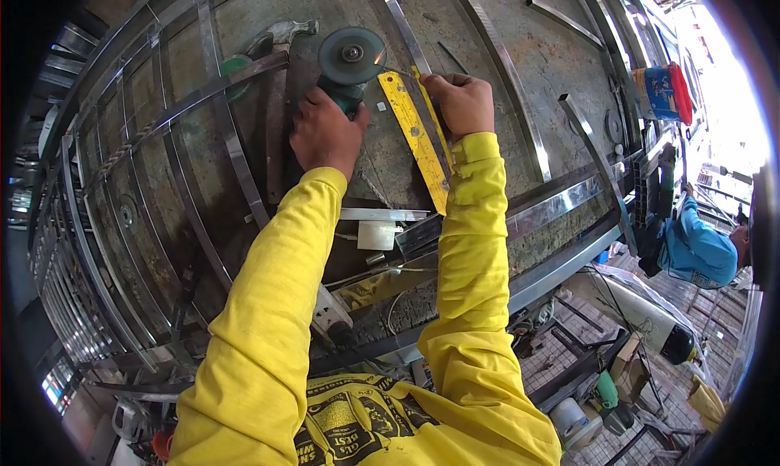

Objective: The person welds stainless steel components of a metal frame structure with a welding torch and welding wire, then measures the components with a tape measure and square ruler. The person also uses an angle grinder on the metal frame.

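Left hand: the left hand is closed tightly around the body of the angle grinder, with the knuckles up. This firm grip probably steadies the tool against the pull of the wheel.
Grinder disc: the grey disc stands on its edge at the far end of the tool. A small orange spark shows at its right rim, so it seems to be touching metal there.
Right hand: the right hand has its fingers bent down over the upper end of the yellow ruler and pins it flat. The pressure probably stops it from sliding, and the hand stays on the side away from the disc.
Ruler: it lies diagonally on the workbench, between the two hands. A grey flat bar lies along its right edge.
Around the hands: long curved steel strips cross the bench, and a hammer lies just beyond the disc.
Far right: a blue container stands on the bench edge. Below it, well apart, there is a co-worker in a blue sleeve.
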`<state>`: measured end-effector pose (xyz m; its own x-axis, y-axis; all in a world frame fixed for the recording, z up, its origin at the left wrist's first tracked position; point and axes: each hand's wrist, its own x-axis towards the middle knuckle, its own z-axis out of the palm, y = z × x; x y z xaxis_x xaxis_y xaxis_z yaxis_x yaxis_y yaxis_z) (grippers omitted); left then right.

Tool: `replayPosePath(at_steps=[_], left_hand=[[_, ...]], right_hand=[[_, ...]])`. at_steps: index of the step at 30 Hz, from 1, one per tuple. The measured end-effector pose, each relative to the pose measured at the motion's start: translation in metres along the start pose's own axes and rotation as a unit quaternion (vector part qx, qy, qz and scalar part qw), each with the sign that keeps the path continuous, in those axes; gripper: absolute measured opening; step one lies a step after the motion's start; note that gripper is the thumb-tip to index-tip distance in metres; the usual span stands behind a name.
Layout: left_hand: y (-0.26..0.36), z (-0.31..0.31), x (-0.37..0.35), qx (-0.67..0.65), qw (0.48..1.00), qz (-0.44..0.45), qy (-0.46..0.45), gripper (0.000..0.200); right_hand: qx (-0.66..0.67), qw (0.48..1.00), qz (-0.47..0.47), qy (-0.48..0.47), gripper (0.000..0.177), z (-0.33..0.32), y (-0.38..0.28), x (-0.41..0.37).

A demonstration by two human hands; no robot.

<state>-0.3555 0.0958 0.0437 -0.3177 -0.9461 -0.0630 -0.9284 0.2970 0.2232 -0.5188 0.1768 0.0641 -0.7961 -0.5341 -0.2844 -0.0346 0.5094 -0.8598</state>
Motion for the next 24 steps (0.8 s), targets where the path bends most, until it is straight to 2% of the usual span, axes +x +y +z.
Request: replayPosePath(at_steps=[10,24], left_hand=[[0.000,0.001,0.001,0.002,1.000,0.001,-0.004,0.061],[0.001,-0.002,0.000,0.001,1.000,-0.002,-0.011,0.062]], right_hand=[[-0.038,0.999,0.037,-0.004,0.037,-0.003,-0.008,-0.002],[-0.050,0.999,0.018,-0.014,0.037,-0.005,-0.004,0.002]])
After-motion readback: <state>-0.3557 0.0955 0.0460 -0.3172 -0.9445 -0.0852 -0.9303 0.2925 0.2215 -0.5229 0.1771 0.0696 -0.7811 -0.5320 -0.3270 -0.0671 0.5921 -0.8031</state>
